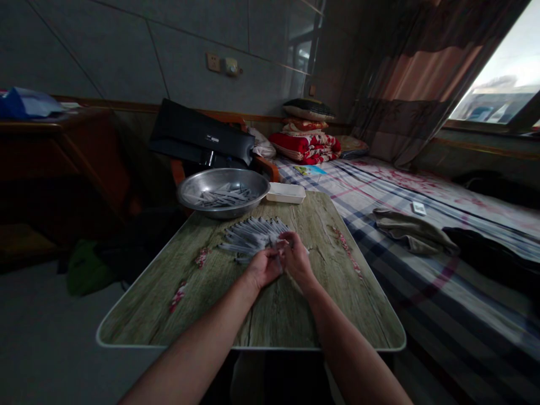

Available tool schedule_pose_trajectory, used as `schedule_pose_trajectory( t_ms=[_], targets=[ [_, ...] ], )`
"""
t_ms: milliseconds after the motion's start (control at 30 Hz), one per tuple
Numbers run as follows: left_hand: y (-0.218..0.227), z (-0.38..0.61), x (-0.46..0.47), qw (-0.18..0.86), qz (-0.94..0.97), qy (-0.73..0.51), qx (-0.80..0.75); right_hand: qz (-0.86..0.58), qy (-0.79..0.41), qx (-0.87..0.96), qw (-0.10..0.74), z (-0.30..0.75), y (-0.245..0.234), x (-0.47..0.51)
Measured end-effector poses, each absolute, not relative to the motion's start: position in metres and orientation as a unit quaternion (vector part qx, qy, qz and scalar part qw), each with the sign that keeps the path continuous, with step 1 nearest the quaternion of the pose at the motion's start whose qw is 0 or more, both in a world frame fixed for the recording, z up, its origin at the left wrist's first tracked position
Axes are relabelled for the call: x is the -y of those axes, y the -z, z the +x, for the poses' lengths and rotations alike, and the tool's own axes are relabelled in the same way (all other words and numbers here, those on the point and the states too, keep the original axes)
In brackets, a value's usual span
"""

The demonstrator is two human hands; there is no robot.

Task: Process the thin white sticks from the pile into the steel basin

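Both hands meet over the middle of the wooden-patterned table (219, 304). My left hand (265, 268) is closed, its fingers pinching at a small, clear, plastic-looking piece whose exact kind I cannot make out. My right hand (295, 257) is bent in against the left, fingers closed at the same spot. Just beyond them a fanned pile of slim, pale, translucent sticks with dark tips (248, 233) lies on the table. Farther back, a wide metal basin (185, 197) holds many similar slim pieces (223, 196).
Beside the basin stands a shallow white tray (286, 193) at the table's far edge. A chair with a black case (198, 135) on it is behind. To the right is a bed with a plaid sheet (350, 197), clothing (413, 232) and a small white object (418, 208).
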State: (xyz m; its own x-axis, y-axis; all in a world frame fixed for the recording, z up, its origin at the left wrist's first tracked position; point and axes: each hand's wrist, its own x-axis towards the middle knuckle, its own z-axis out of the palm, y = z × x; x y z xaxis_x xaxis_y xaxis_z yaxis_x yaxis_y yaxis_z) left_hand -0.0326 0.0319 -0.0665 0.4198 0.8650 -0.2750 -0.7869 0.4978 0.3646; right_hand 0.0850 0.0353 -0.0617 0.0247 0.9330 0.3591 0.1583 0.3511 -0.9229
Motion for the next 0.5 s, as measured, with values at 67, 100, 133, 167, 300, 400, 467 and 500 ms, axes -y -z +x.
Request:
schedule_pose_trajectory(
  t_ms=[67,100,133,167,300,400,467,500],
  targets=[
    [0.065,-0.03,-0.03,0.837,0.095,-0.487,-0.233,-0.471,-0.286,0.662,0.508,0.082,0.065,-0.036],
    [0.065,-0.029,-0.03,0.837,0.099,-0.481,-0.242,-0.472,-0.271,0.681,0.49,0.082,0.067,-0.035],
    [0.064,-0.028,-0.029,0.837,0.1,-0.477,-0.249,-0.469,-0.263,0.694,0.478,0.083,0.067,-0.035],
    [0.064,-0.028,-0.028,0.838,0.1,-0.474,-0.253,-0.46,-0.262,0.704,0.474,0.084,0.067,-0.034],
    [0.06,-0.028,-0.028,0.838,0.098,-0.479,-0.241,-0.42,-0.292,0.685,0.518,0.093,0.065,-0.032],
    [0.054,-0.027,-0.028,0.835,0.069,-0.487,-0.246,-0.423,-0.345,0.636,0.546,0.098,0.067,-0.034],
    [0.049,-0.026,-0.026,0.831,0.04,-0.491,-0.26,-0.43,-0.374,0.594,0.568,0.101,0.07,-0.036],
    [0.046,-0.026,-0.025,0.83,0.028,-0.49,-0.266,-0.434,-0.38,0.572,0.583,0.102,0.072,-0.038]
  ],
)
